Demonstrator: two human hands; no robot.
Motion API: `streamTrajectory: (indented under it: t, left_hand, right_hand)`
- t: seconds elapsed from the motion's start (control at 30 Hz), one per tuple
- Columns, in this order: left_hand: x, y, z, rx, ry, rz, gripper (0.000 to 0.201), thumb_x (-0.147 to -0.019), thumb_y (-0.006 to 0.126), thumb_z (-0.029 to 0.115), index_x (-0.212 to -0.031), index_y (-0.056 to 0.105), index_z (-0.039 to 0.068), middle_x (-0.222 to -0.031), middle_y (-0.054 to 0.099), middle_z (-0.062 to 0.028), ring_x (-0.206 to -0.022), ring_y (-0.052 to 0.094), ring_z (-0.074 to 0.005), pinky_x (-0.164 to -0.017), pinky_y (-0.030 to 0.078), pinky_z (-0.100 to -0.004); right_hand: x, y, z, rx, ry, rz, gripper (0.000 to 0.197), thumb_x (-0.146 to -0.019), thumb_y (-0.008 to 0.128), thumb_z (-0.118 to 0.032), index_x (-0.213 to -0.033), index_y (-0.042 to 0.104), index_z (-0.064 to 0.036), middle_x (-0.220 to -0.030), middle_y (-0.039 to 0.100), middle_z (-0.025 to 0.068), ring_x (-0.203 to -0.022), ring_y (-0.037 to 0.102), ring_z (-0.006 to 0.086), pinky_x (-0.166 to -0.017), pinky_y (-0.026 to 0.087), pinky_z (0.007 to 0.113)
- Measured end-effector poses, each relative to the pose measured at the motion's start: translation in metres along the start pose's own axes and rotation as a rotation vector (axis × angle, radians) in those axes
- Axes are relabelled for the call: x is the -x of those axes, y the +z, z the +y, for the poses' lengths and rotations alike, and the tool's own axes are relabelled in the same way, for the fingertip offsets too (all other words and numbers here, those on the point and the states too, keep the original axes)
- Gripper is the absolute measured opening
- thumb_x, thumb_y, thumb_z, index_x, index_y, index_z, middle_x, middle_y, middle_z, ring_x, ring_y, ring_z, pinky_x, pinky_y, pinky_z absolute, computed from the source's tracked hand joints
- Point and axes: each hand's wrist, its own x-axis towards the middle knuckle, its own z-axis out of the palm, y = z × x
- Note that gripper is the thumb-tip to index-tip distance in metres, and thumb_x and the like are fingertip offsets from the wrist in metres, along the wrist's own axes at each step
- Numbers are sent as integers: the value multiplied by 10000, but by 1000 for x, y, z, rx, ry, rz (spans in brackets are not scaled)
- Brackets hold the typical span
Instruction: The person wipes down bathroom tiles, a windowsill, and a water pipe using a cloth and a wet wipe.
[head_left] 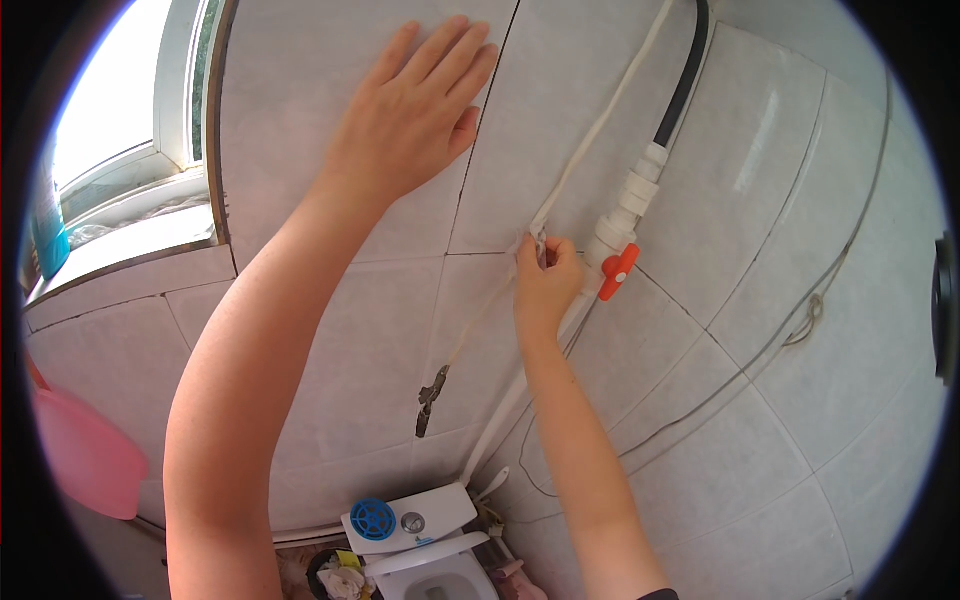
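I see a tiled wall (340, 400), window (110, 110) and toilet (450, 512). My left hand (420, 115) is spread flat; my right hand (550, 285) pinches a white cord (588, 145) near a red-handled tap (618, 272).

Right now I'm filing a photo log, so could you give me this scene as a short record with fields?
Left hand: open, palm toward the tiled wall
Right hand: fingertips at the lower end of the white hose; exact grip unclear
Beside right hand: red-handled valve on white piping
Above valve: black hose
Lower on wall: dark metal tap
Below: toilet, blue round object on its cistern
Upper left: bright window
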Motion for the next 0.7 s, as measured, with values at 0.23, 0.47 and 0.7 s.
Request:
streamTrajectory:
  t: [0.23,0.47,0.7]
  left_hand:
    - [-1,-3,0,-1,-18,-37,487,-843,580,186,-1317,508,99,-1418,463,-25,-1330,405,-178,-1111,313,-412]
    - [2,-4,-1,3,-28,-34,483,-847,580,189,-1319,509,113,-1416,464,-21,-1330,401,-177,-1110,313,-408]
    - [-4,-9,3,-5,-8,-1,480,-842,584,186,-1312,514,115,-1406,475,-22,-1322,411,-183,-1104,324,-412]
  right_hand:
    - [-7,-4,14,-122,-53,-30,224,-846,666,-161,-918,602,41,-795,602,75,-735,564,158,-683,460,288]
    - [-74,-13,-49,-31,-60,-10,277,-832,691,-188,-949,618,52,-858,621,105,-778,586,186,-702,467,306]
    - [-72,-4,-25,65,-233,13,280,-812,670,-203,-900,622,58,-770,631,108,-704,591,203,-662,463,322]
